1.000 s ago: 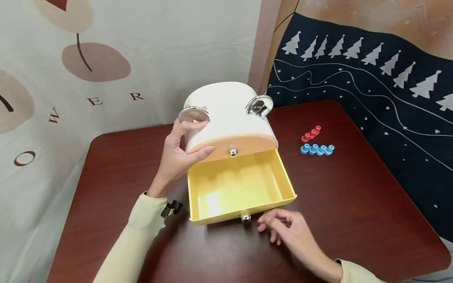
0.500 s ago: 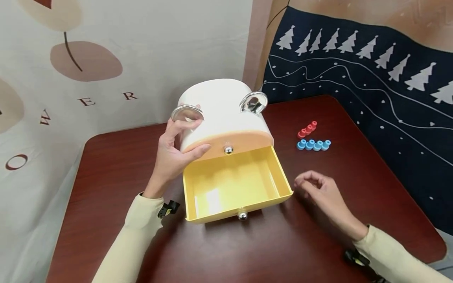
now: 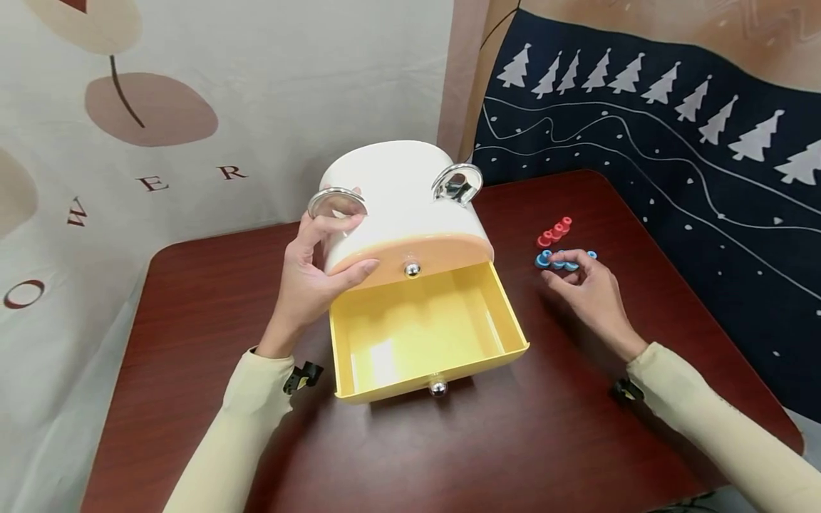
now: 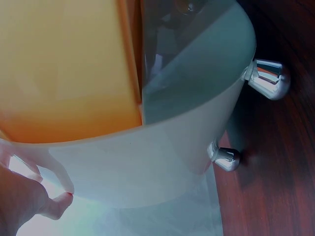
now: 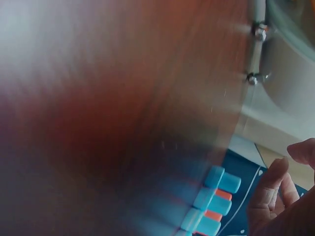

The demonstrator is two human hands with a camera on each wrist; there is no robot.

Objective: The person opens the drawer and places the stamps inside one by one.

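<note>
A white rounded drawer box (image 3: pixel 398 185) with two silver ring ears stands mid-table in the head view. Its peach upper drawer (image 3: pixel 452 251) is in, and the yellow lower drawer (image 3: pixel 423 342) is pulled out, with nothing visible in it. My left hand (image 3: pixel 311 269) grips the box's left side, thumb on the front and fingers by the left ear. Over the blue pegs (image 3: pixel 543 259) hovers my right hand (image 3: pixel 593 292), thumb and forefinger bent and apart, partly hiding them. In the right wrist view a gap shows between these fingertips and the blue pegs (image 5: pixel 216 201).
Several red pegs (image 3: pixel 555 231) stand in a slanted row just behind the blue ones. The dark red-brown table (image 3: pixel 487 442) reaches back to a pale cloth (image 3: pixel 269 107) and a navy cloth with white trees (image 3: pixel 641 135).
My right hand has moved from beside the lower drawer's knob, right and away from me, to the blue pegs. The left hand keeps its grip. The head view has shifted slightly.
</note>
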